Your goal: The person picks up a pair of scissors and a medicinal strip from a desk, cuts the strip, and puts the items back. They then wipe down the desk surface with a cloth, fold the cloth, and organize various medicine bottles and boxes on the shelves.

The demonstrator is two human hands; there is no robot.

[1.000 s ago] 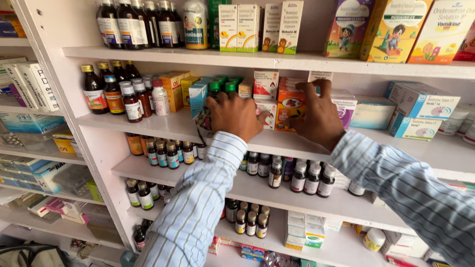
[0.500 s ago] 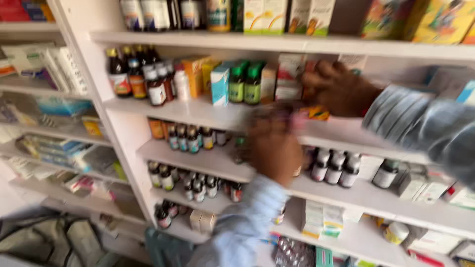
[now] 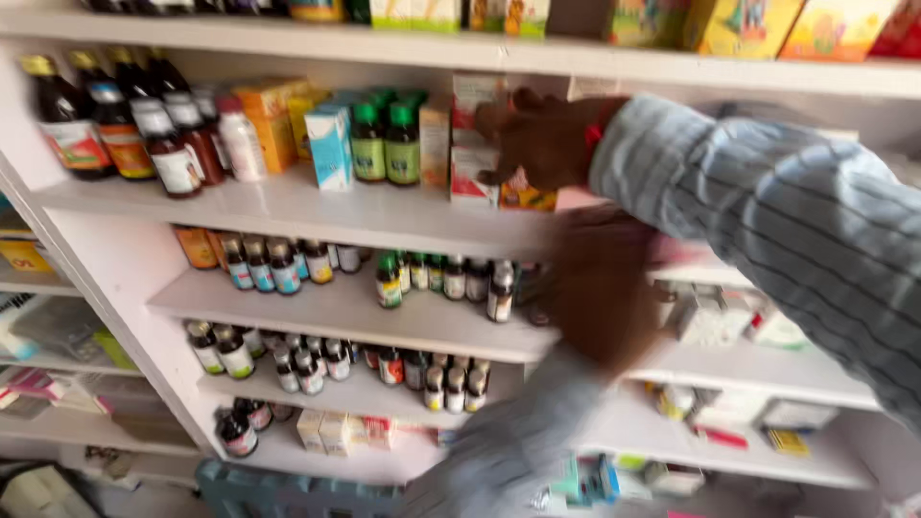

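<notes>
My right hand (image 3: 545, 139) reaches into the upper shelf (image 3: 288, 206) and rests, fingers apart, against a stack of small red-and-white boxes (image 3: 472, 158), just above an orange box (image 3: 528, 199). My left hand (image 3: 600, 288) is a dark motion blur lower down, in front of the second shelf (image 3: 326, 312) beside a row of small bottles (image 3: 451, 278). Whether it holds anything is hidden by the blur. Both sleeves are striped blue-grey. Two green-capped bottles (image 3: 386, 144) and a blue-white carton (image 3: 331, 146) stand left of my right hand.
Dark syrup bottles (image 3: 115, 125) and yellow-orange boxes (image 3: 273, 120) fill the upper shelf's left end. Lower shelves carry several small brown bottles (image 3: 288, 360) and cartons (image 3: 336, 432). White boxes (image 3: 729, 317) sit at the right. A side rack (image 3: 48, 336) holds flat packs at far left.
My left hand has dropped from the upper shelf's boxes down and to the right, past the second shelf. My right hand stays at the boxes. The camera has moved closer.
</notes>
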